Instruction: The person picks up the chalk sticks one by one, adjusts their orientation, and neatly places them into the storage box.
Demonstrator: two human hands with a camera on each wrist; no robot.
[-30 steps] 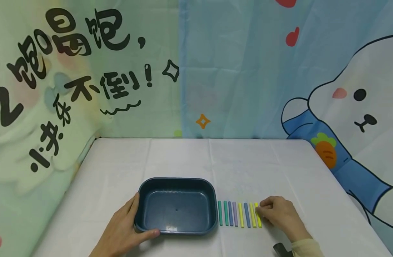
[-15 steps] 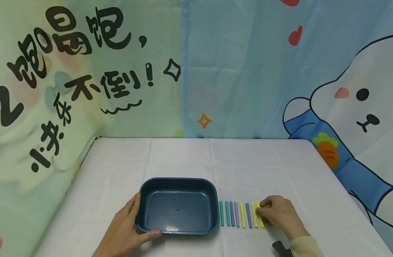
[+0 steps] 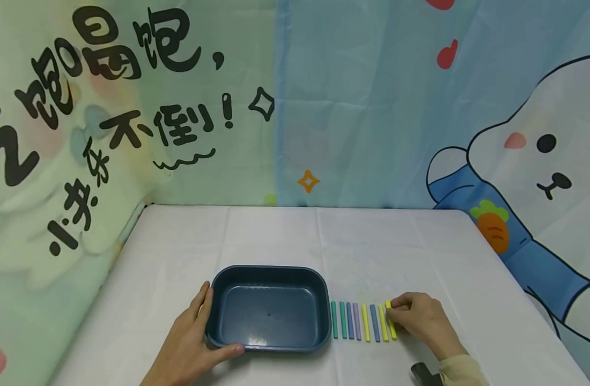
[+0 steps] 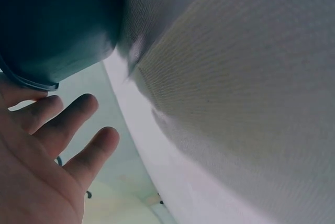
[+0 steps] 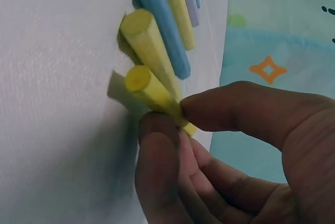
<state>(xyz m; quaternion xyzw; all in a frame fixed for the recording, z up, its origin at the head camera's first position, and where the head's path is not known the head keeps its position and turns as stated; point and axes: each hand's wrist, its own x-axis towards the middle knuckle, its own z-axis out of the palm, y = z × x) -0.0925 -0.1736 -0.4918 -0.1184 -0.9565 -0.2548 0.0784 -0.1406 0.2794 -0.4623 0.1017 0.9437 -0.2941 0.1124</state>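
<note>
A dark blue rectangular tray [image 3: 271,303] stands on the white cloth, its inside bare. My left hand [image 3: 186,340] is at its left side with the thumb by the front edge. In the left wrist view the fingers [image 4: 73,122] are spread and fairly straight, one touching the tray's rim. To the right of the tray, several chalk sticks lie side by side in a row: green, blue, purple and yellow. My right hand [image 3: 420,321] pinches the rightmost yellow chalk stick [image 5: 149,90] between thumb and forefinger. That stick lies very near the neighbouring yellow chalk stick [image 5: 149,46].
White cloth [image 3: 271,233] covers the table. A printed curtain [image 3: 353,134] hangs behind its far edge. A dark object [image 3: 424,374] shows beside the right sleeve [image 3: 464,371].
The left hand's fingers have spread a little from the tray's left side. The right hand keeps its pinch on the yellow chalk stick. The whole view has shifted slightly.
</note>
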